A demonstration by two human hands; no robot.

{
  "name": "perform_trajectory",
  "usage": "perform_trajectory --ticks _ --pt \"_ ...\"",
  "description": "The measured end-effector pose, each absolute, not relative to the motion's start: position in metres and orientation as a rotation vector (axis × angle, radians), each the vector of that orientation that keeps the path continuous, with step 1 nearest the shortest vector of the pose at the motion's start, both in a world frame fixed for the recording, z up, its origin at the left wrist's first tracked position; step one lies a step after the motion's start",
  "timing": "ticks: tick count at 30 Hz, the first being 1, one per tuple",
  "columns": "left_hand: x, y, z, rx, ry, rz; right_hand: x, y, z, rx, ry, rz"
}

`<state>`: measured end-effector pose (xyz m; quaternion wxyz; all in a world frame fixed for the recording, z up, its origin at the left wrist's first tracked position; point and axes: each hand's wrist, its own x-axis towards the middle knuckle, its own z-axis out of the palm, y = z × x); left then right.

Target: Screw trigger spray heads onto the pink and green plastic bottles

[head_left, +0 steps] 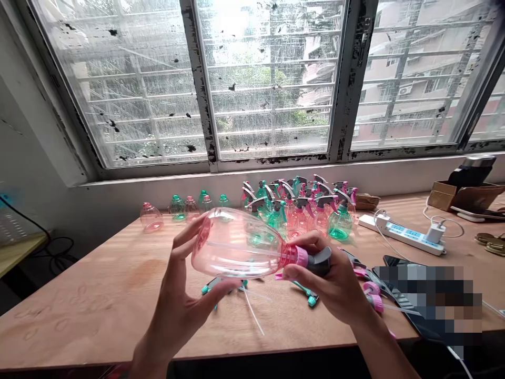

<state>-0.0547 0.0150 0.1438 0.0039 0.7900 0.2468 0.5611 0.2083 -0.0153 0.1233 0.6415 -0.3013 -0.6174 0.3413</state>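
Observation:
A clear pink spray bottle (240, 245) lies sideways in the air above the table, its base to the left and its neck to the right. My left hand (187, 284) is curved around the base end, thumb below and fingers behind. At the neck, my right hand (331, 284) is closed on the grey and pink spray head (311, 260), which sits on the bottle mouth. A thin straw shows inside the bottle. Beneath it on the table lie loose green spray heads (311, 301) with white straws, and pink spray heads (374, 301) lie beside my right hand.
Along the wall stand several pink and green bottles with spray heads (300, 218). Farther left are bottles without heads (151, 217). On the right are a white power strip (406, 234), a dark tablet-like device (410, 295), and a cardboard box (450, 196).

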Motion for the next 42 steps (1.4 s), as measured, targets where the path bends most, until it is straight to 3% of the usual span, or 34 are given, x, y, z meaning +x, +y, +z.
perform_trajectory --ticks 16,23,29,36,42 --pt "-0.0524 0.0126 0.1431 2.411 0.671 1.831 0.2095 -0.0148 0.1275 -0.633 -1.373 0.85" --pt "-0.0503 0.0142 0.1471 2.473 0.557 1.922 0.2139 -0.0142 0.124 -0.518 -1.239 1.127" --pt "-0.0537 0.0113 0.1404 2.364 0.585 1.843 0.2129 -0.0153 0.1254 -0.568 -1.298 0.934" --pt "-0.0544 0.0146 0.1451 2.411 0.53 1.808 0.2137 -0.0164 0.1261 -0.515 -1.222 1.142" --pt "-0.0568 0.0107 0.1445 2.413 0.682 1.804 0.2107 -0.0179 0.1271 -0.529 -1.283 0.982"
